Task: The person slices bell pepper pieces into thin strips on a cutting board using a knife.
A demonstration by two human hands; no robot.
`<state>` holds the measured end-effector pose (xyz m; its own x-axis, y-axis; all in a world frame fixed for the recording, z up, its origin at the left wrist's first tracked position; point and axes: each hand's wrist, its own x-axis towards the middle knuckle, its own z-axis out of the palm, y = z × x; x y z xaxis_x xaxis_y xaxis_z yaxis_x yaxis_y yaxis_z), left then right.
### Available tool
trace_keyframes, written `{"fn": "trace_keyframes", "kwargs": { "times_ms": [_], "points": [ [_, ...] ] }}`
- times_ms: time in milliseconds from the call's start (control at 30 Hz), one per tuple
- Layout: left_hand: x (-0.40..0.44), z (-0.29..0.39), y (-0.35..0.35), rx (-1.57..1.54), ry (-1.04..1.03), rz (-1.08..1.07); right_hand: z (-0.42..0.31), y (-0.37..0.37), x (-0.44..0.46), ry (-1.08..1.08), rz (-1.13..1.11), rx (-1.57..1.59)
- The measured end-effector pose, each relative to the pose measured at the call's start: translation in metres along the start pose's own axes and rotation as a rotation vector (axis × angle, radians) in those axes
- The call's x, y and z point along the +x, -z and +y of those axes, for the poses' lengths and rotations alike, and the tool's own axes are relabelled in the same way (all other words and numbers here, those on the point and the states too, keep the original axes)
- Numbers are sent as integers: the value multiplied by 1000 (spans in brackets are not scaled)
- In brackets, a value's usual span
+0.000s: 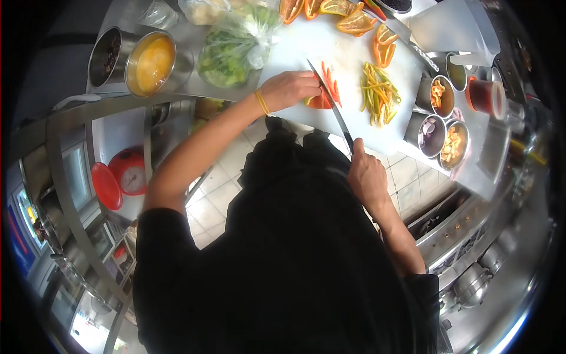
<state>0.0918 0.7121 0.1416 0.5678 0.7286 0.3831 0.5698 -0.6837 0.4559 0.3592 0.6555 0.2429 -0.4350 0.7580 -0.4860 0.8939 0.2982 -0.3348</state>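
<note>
My right hand (367, 175) is wrapped round the handle of a long kitchen knife (337, 112), whose blade slants up and left over the white cutting board (348, 53). Close to the blade, my left hand (290, 89) has its fingers bent down on a piece of red bell pepper (318, 101). Thin red pepper strips (332, 84) lie just right of the blade. Farther right is a pile of yellow-green pepper strips (379, 94). Orange pepper pieces (356, 22) lie along the board's far edge. My left fingertips are partly hidden.
Left of the board are a bag of green vegetables (233, 56) and a metal pot of yellow liquid (152, 62). Metal cups of chopped food (453, 144) stand at the right. Another knife (407, 38) lies at the board's far right. A red scale (127, 176) sits lower left.
</note>
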Motion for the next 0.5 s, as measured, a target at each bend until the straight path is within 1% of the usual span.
{"fn": "trace_keyframes", "kwargs": {
  "times_ms": [100, 233, 300, 367, 433, 500],
  "points": [
    [1, 1, 0, 7, 29, -61, 3, -10, 3, 11, 15, 18],
    [0, 0, -4, -25, 39, 9, 1, -27, 22, 5, 19, 31],
    [-1, 0, -5, -25, 36, 25, 2, -44, 42, 47, 142, 136],
    [-5, -1, -3, -31, 31, 31, 1, -40, 53, 36, 117, 132],
    [-5, 1, -5, -24, 18, 57, 2, -31, 62, 75, 121, 96],
    [-6, 0, -5, -14, 21, 89, -2, -16, 52, 80, 131, 63]
  ]
}}
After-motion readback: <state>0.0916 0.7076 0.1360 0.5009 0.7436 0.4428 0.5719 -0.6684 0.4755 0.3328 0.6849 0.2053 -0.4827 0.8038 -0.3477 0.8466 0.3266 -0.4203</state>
